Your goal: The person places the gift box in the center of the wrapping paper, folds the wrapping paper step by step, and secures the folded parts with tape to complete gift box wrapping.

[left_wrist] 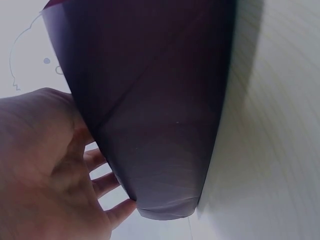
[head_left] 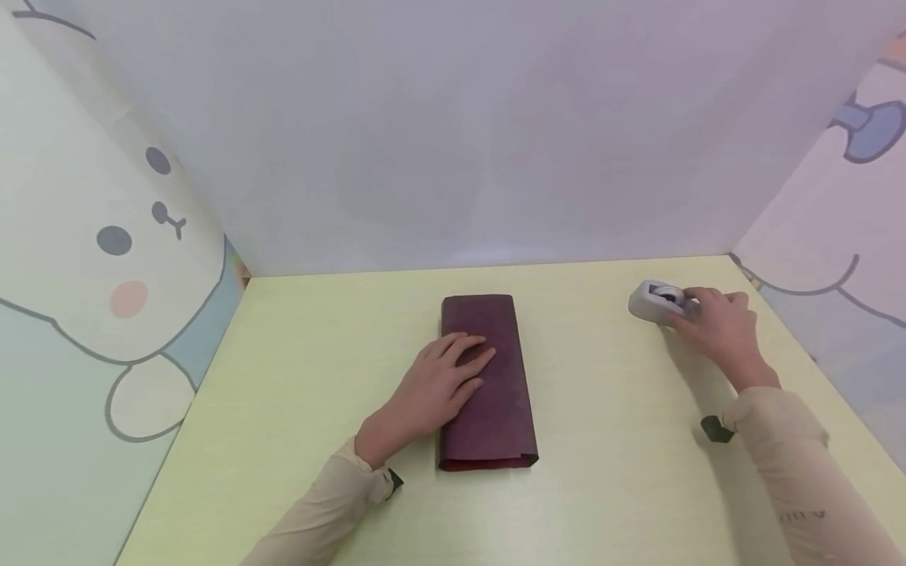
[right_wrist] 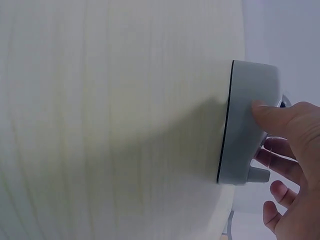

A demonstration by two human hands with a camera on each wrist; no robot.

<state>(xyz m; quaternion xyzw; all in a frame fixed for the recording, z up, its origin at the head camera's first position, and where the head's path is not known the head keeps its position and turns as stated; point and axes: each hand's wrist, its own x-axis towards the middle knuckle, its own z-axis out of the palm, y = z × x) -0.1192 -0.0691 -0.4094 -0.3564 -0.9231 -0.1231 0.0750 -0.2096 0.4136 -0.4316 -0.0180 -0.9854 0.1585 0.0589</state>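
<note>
The left hand [head_left: 433, 391] rests on the wrapped package [head_left: 498, 405], fingers spread over its top and not curled round it, while the right hand [head_left: 729, 330] grips the tape dispenser [head_left: 650, 303] between thumb and fingers; the two hands are well apart. The package lies lengthwise near the middle of the table [head_left: 587, 409], its near end showing a red strip under the dark wrap. The step in hand looks like steadying the package and handling the dispenser — whether its base touches the table I cannot tell. A next move with the dispenser would likely call for a firm right-hand hold and a light left palm, since the wrap's edges could shift or crease under pressure. For room, a broad stretch of tabletop separates package and dispenser, so a low sideways path between them looks unobstructed. The dispenser is near the table's back and right edges, where the back wall [head_left: 481, 134] and the right side panel [head_left: 824, 236] limit movement outward; the package has generous margin on its left — less toward the back wall.
</note>
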